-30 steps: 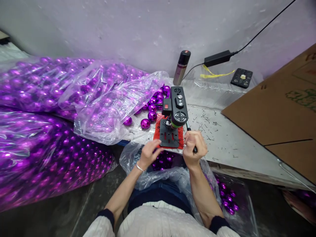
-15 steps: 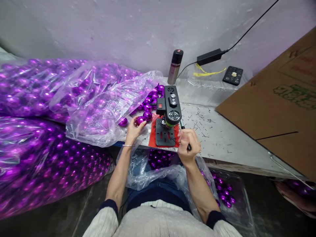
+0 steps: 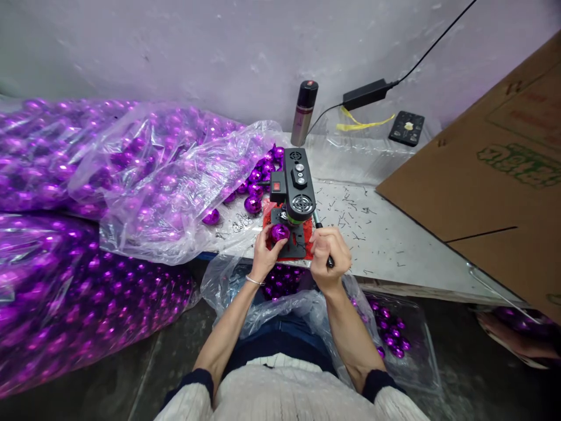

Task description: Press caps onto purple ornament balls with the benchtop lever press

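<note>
Between the thumb and fingers of my left hand (image 3: 264, 255) is a shiny purple bauble (image 3: 279, 233), held over the slotted black base plate (image 3: 294, 251) of a small bench drill press (image 3: 300, 182). The press's head overhangs the bauble's far side, so I cannot tell whether its tip touches the ball. My right hand (image 3: 331, 256) is wrapped round the black-gripped lever (image 3: 318, 224) at the press's right side. A red sheet (image 3: 308, 245) lies under the base. Loose purple baubles (image 3: 253, 204) rest left of the press, near the mouth of a clear plastic bag (image 3: 175, 204).
Big bags of baubles (image 3: 87, 304) fill the left. An open bag (image 3: 307, 304) with baubles spans my lap. Behind the press stand a spray can (image 3: 304, 114) and a power adapter (image 3: 366, 93). A cardboard box (image 3: 491, 193) blocks the right. Dark shavings litter the white tabletop (image 3: 350, 222).
My left hand has taken a bauble from the loose pile and carried it right, onto the press's base plate. My right hand keeps its hold on the lever.
</note>
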Demonstrator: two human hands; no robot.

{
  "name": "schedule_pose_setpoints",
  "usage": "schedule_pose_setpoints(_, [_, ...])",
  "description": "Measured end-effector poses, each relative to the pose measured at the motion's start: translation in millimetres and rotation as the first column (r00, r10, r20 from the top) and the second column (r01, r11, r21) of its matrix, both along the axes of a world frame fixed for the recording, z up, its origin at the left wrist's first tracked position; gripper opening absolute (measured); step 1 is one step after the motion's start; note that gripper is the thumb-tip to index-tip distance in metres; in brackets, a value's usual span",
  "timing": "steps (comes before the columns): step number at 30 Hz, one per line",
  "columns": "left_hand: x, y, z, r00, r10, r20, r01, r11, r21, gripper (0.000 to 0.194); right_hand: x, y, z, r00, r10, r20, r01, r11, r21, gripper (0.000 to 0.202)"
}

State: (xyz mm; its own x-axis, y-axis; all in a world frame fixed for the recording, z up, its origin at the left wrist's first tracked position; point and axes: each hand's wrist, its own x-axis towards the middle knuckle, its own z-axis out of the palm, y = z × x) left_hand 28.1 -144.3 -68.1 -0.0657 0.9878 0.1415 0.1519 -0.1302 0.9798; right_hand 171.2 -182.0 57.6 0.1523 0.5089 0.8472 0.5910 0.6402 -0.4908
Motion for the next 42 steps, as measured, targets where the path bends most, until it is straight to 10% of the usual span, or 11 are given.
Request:
schedule_pose_setpoints(11, [0, 14, 9.1, 0.950, -0.054, -0.308, 0.103, 0.984, 0.146, 0.060, 0, -1, 0.6, 1.000, -0.022, 0.022, 0.022, 1.000, 0.004, 0.028])
schedule_pose_setpoints(29, [-16, 9, 7.2, 0.998, -0.063, -0.003, 0.063, 0.995, -0.080, 0.065, 0, -1, -2.7, 0.999, -0.020, 0.025, 0.019, 1.000, 0.021, 0.028])
schedule_pose_setpoints(42, [-7, 10, 11.1, 0.898, -0.101, -0.429, 0.202, 0.959, 0.197, 0.058, 1, -1, -1.2, 0.998, -0.027, 0.053, 0.026, 0.999, 0.032, 0.027])
